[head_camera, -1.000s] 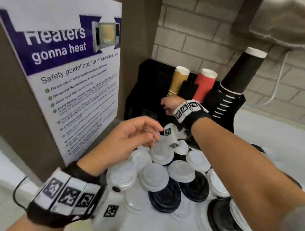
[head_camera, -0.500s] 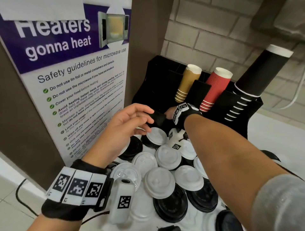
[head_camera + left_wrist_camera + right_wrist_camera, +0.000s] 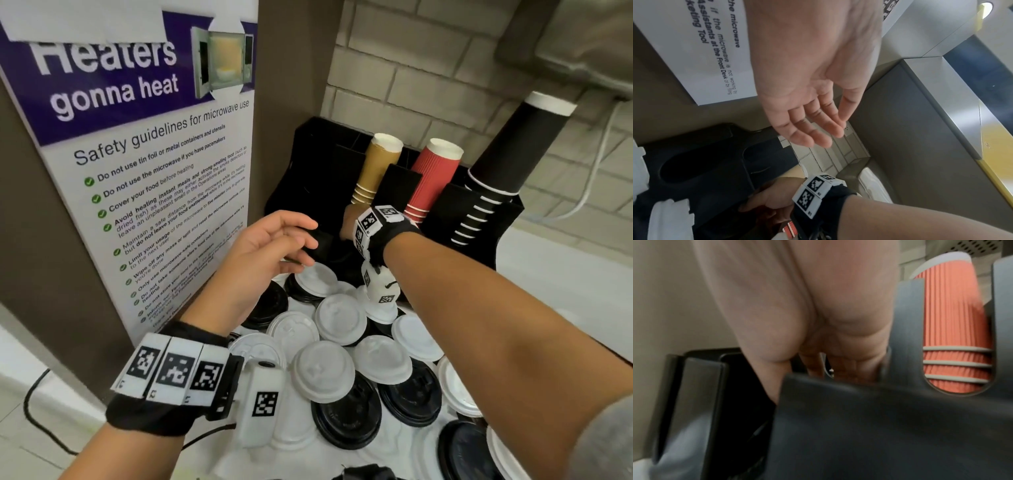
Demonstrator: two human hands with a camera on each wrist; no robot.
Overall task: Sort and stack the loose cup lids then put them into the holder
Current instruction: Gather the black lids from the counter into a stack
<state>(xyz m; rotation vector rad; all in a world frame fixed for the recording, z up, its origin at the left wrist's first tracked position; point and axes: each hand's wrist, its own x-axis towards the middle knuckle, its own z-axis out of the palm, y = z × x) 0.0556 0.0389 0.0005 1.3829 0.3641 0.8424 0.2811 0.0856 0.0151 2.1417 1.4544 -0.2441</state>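
1. Two hands are at work: the right hand is sunk into a front slot of the black holder, its fingers hidden behind the holder's front wall, so it cannot be told whether they are spread, pressed together or pinching a lid.
2. The left hand is held empty just short of the holder, its fingers loosely extended and close together, with nothing gripped.
3. The loose lids, white and black mixed, lie below and behind both sets of fingers, still unsorted.
4. Whatever is being seated should probably be pushed down flat until it rests level, not tilted against the slot wall.
5. The right fingers are best withdrawn straight up, so the gold cups and red cups just beyond them are not knocked.
6. The next lids are best gathered by colour and nested before they are carried over.
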